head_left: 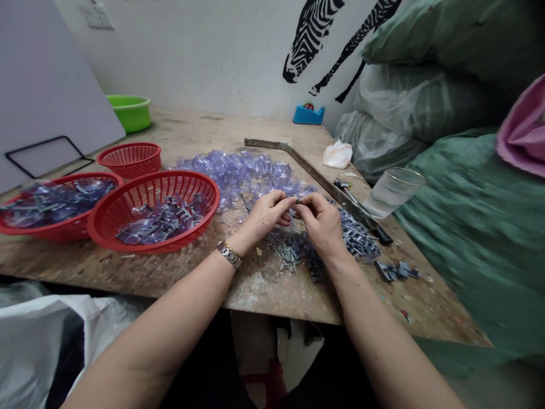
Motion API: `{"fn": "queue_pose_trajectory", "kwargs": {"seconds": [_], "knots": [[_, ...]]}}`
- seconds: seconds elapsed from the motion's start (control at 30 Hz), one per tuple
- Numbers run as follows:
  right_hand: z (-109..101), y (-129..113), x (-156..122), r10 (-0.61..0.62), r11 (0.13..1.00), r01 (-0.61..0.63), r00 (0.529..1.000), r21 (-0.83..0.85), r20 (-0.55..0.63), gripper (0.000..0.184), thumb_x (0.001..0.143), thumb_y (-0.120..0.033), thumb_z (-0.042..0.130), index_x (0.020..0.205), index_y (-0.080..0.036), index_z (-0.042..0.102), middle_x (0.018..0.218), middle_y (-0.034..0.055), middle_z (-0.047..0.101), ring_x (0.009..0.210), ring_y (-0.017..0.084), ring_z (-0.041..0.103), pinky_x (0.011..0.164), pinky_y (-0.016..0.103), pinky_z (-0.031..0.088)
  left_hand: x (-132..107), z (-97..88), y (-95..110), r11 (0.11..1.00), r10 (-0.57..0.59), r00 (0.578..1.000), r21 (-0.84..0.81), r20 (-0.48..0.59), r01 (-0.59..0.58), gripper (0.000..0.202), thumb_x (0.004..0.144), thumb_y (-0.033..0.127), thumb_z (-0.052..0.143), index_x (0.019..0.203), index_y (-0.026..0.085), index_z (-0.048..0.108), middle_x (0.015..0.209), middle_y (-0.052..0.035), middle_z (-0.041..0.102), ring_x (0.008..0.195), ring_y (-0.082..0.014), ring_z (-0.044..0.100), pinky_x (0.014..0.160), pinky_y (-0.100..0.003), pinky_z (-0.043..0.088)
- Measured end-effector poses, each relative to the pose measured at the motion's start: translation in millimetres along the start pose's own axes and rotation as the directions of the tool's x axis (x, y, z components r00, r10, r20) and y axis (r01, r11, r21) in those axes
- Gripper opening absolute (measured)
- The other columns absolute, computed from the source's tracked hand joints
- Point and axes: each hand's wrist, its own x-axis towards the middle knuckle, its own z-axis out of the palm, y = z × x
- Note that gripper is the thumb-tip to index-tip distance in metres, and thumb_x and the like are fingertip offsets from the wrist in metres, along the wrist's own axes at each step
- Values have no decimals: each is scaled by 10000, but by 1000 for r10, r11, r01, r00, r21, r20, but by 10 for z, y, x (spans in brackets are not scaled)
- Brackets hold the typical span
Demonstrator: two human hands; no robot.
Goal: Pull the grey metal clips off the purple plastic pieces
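My left hand [266, 216] and my right hand [321, 224] meet above the table, fingertips pinched together on a small metal piece [297, 200]. My left wrist wears a metal watch [229, 254]. Just beyond my hands lies a heap of clear bluish plastic pieces [242, 173]. Small grey metal parts [289, 250] are scattered under and beside my hands, with a darker pile [360, 236] to the right.
Red baskets stand at left: a large one [128, 238] with assembled pieces, another [63, 230] behind it, and a small one [130, 167]. A green bowl [131, 111], blue tape dispenser [309, 115], long metal bar [315, 176], plastic cup [392, 190] and green sacks [477, 227] surround the table.
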Motion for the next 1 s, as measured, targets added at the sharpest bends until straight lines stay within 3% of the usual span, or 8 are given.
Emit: {"fn": "queue_pose_trajectory", "kwargs": {"seconds": [0.17, 0.4, 0.57, 1.0], "knots": [[6, 16, 1, 4, 1000, -4, 1000, -11, -4, 114, 806, -316, 578, 756, -216, 553, 701, -12, 594, 660, 155, 552, 668, 294, 429, 10, -24, -22, 999, 37, 999, 10, 7, -37, 189, 894, 253, 532, 738, 149, 509, 628, 29, 542, 546, -68, 568, 544, -176, 496], [70, 95, -5, 55, 994, -54, 998, 92, -9, 242, 800, -396, 604, 955, -212, 591, 849, 40, 653, 785, 208, 630, 753, 369, 521, 59, -24, -82, 941, 220, 973, 281, -75, -191, 208, 892, 241, 508, 700, 161, 524, 598, 31, 516, 550, -83, 524, 536, -189, 422], [71, 106, 1, 64, 993, -69, 996, 96, 54, 307, 816, -424, 575, 1019, -199, 629, 856, 47, 665, 813, 214, 627, 789, 386, 528, 51, -20, -77, 894, 294, 953, 375, -72, -247, 205, 894, 213, 490, 694, 172, 508, 616, 23, 522, 582, -98, 510, 562, -209, 401], [61, 11, -11, 138, 958, -164, 983, 235, 123, 199, 812, -389, 554, 877, -204, 589, 738, -20, 597, 681, 138, 560, 668, 292, 460, 13, -77, -9, 901, 276, 961, 339, 36, -271, 255, 881, 181, 506, 633, 177, 445, 584, 31, 494, 563, -90, 477, 567, -210, 366]]}}
